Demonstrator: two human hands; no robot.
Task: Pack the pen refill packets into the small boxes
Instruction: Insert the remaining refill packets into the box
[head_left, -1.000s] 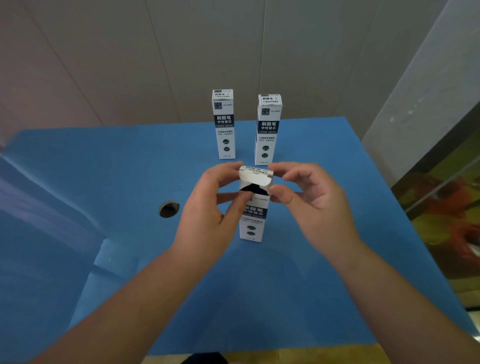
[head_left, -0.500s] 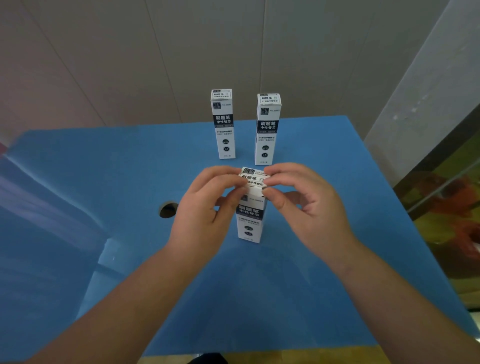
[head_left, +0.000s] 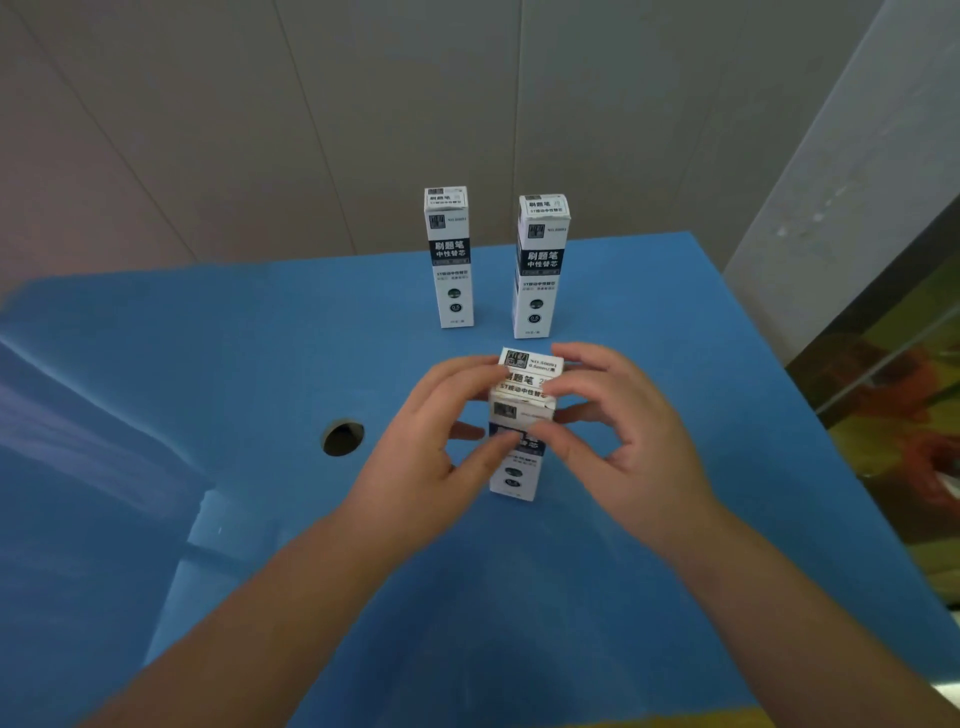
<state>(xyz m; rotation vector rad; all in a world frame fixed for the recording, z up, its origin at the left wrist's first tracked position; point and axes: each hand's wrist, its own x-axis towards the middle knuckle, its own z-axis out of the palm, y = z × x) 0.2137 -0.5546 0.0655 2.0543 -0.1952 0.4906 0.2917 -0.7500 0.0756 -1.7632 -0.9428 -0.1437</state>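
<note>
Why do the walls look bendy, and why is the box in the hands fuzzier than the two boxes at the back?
Head view: the wide lens bends the wall lines and table edges. Head view: the near box, gripped by the left hand and right hand, has smeared print; the back boxes read sharper. Head view: soft glare streaks the table's left side.

A blue table (head_left: 208, 364) is filling the lower frame, with a round hole (head_left: 342, 439) sitting left of centre. A paler blue panel is slanting down along the lower left edge. Behind, a beige panelled wall (head_left: 311, 130) with thin seams is taking up the top. At upper right a grey speckled wall (head_left: 857, 208) is leaning in. A blurred yellow and red floor (head_left: 909, 441) is showing at right.
</note>
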